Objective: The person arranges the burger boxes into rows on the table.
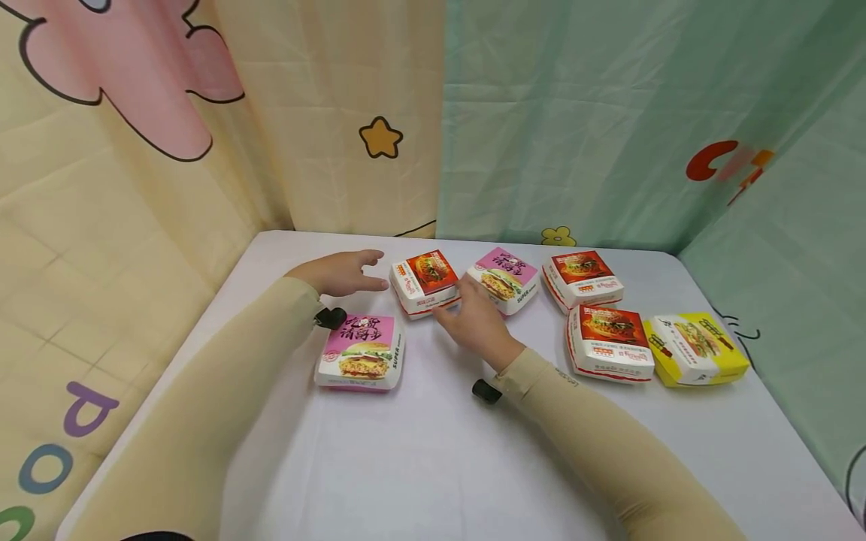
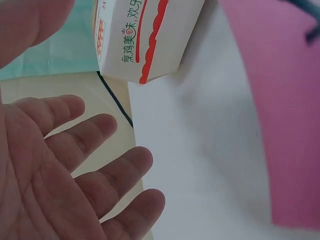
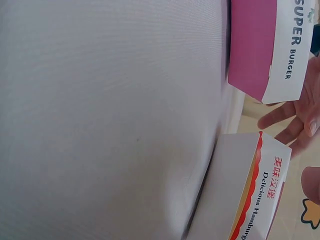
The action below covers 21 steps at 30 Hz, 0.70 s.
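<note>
Central item: red-and-white square cardboard burger box (image 1: 426,279), mid-frame, between your hands, on the white-covered worktop (image 1: 379,466).
Left hand (image 1: 338,273): yours, fingers spread, just left of that box.
Right hand (image 1: 482,323): yours, thumb and fingers parted at its lower right corner; contact cannot be told.
Pink stock: pink-and-white square cardboard box (image 1: 365,357) below your left hand; second pink-and-white box (image 1: 506,276) above your right.
Right of frame: upper red-and-white box (image 1: 583,279), lower red-and-white box (image 1: 609,342), yellow-and-white cardboard box (image 1: 697,349).
</note>
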Each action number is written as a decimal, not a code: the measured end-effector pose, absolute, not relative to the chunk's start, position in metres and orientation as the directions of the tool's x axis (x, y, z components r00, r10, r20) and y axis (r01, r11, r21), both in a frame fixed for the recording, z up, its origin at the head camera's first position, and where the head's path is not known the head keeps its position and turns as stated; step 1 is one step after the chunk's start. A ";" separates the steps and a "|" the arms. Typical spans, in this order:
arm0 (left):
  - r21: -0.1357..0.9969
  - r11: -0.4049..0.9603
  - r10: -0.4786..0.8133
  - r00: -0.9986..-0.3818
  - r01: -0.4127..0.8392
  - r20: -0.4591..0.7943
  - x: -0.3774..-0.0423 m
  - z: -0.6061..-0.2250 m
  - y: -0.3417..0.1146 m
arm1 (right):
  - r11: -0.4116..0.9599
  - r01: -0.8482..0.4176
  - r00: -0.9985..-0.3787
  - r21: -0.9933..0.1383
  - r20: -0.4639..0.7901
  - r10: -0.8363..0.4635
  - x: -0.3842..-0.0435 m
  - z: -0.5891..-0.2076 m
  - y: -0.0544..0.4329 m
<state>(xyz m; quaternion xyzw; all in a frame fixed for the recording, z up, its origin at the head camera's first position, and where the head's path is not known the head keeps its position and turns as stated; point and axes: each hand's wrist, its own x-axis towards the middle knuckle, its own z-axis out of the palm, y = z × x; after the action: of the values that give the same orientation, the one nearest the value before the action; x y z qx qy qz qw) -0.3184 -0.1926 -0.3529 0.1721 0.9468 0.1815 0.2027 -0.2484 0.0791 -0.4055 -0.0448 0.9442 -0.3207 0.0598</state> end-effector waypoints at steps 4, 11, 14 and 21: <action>0.428 0.861 0.431 -0.840 0.275 -0.328 -0.319 -0.353 -0.184 | 0.799 -0.048 -0.988 -0.600 -0.088 -0.125 -0.249 -0.408 0.078; 0.429 0.856 0.447 -0.829 0.288 -0.337 -0.322 -0.358 -0.177 | 0.800 -0.055 -0.987 -0.597 -0.091 -0.136 -0.253 -0.410 0.076; 0.430 0.852 0.455 -0.828 0.298 -0.328 -0.322 -0.358 -0.176 | 0.801 -0.076 -0.985 -0.594 -0.080 -0.152 -0.254 -0.411 0.076; 0.431 0.851 0.459 -0.823 0.299 -0.334 -0.322 -0.360 -0.174 | 0.812 -0.099 -0.978 -0.575 -0.093 -0.185 -0.257 -0.413 0.075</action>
<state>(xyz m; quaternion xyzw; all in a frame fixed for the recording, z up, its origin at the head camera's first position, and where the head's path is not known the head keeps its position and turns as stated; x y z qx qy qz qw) -0.3222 -0.1744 -0.3602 0.2021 0.9371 0.1832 0.2180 -0.2573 0.0752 -0.4131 -0.0747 0.9491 -0.2973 0.0726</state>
